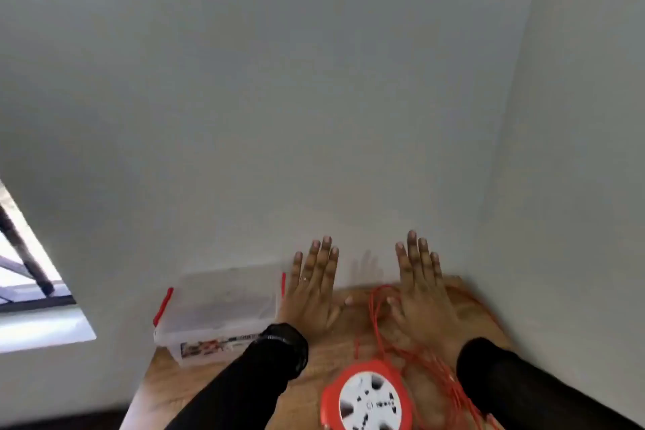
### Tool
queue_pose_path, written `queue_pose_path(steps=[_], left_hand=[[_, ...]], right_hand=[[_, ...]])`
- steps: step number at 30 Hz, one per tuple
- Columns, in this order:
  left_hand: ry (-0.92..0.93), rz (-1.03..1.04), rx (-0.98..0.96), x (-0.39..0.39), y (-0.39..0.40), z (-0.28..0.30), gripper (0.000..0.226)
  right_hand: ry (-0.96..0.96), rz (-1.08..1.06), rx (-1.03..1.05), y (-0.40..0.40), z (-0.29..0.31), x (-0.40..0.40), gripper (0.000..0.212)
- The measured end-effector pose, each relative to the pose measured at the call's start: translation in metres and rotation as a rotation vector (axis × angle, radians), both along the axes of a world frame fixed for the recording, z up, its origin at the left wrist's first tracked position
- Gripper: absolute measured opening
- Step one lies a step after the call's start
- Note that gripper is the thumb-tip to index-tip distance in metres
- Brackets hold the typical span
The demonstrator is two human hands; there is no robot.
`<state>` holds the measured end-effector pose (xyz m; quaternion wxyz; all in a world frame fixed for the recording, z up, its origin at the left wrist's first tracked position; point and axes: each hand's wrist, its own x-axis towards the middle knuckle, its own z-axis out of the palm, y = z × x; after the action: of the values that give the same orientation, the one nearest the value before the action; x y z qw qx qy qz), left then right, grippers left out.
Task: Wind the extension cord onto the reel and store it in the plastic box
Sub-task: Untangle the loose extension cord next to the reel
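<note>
Both hands are held out flat, palms down, fingers straight and slightly spread, gripping nothing. The left hand [311, 284] and right hand [420, 284] are side by side with a gap between them, above the far part of the wooden tabletop [244, 391]; whether the palms touch the wood or hover, cannot tell. There is a ring on one left finger, and black sleeves [241, 384] cover both forearms.

The reel [366, 398] — red rim, white hub with dark cutouts — lies flat on the tabletop below the hands, nearer the person, between the two forearms and closer to the right one. The extension cord [378, 321], thin and red, is loose: strands run up from the reel, loop under and beside the right hand's thumb side, and more trails past the right forearm toward the bottom edge. Not wound.

The plastic box [216, 311] — clear, lid on, red side latches — sits just left of the left hand, against the wall [314, 98]. Its label is blurred. A window [24, 290] shows far to the left of the hands.
</note>
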<state>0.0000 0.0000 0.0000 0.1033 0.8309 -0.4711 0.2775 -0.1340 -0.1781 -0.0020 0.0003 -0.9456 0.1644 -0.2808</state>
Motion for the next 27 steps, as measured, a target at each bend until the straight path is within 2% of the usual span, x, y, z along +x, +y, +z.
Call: queue_pose_path(steps=[2,5,8,11,13,15,17,20,22,24,27], left_hand=[[0.077,-0.021,0.078,-0.014,0.003,-0.032,0.082],[0.148,-0.022,0.211,-0.038,0.021,-0.087,0.081],[0.192,0.010,0.272,-0.051,0.032,-0.106,0.080],[0.349,0.021,0.293,-0.060,0.040,-0.120,0.080],[0.516,0.025,0.245,-0.064,0.041,-0.127,0.079],[0.774,0.050,0.125,-0.068,0.041,-0.130,0.072],[0.982,0.099,-0.025,-0.072,0.039,-0.126,0.060],[1.184,0.145,-0.130,-0.071,0.039,-0.123,0.056],[1.314,0.201,-0.127,-0.070,0.044,-0.117,0.053],[1.388,0.288,-0.066,-0.071,0.048,-0.106,0.041],[1.650,0.333,-0.267,-0.073,0.054,-0.093,0.042]], right_hand=[[0.068,0.019,0.045,0.011,-0.028,-0.014,0.097],[0.158,0.040,0.109,0.034,-0.077,-0.042,0.098],[0.206,0.010,0.130,0.048,-0.101,-0.060,0.083],[0.204,-0.011,0.263,0.062,-0.112,-0.073,0.071],[0.251,-0.008,0.375,0.071,-0.108,-0.080,0.075],[0.239,-0.019,0.431,0.079,-0.101,-0.089,0.078],[0.179,0.010,0.428,0.091,-0.093,-0.098,0.069],[0.120,0.029,0.506,0.106,-0.091,-0.112,0.062],[0.153,-0.026,0.652,0.110,-0.092,-0.119,0.067],[0.246,-0.080,0.771,0.109,-0.097,-0.125,0.074],[0.231,-0.093,1.018,0.107,-0.102,-0.129,0.076]])
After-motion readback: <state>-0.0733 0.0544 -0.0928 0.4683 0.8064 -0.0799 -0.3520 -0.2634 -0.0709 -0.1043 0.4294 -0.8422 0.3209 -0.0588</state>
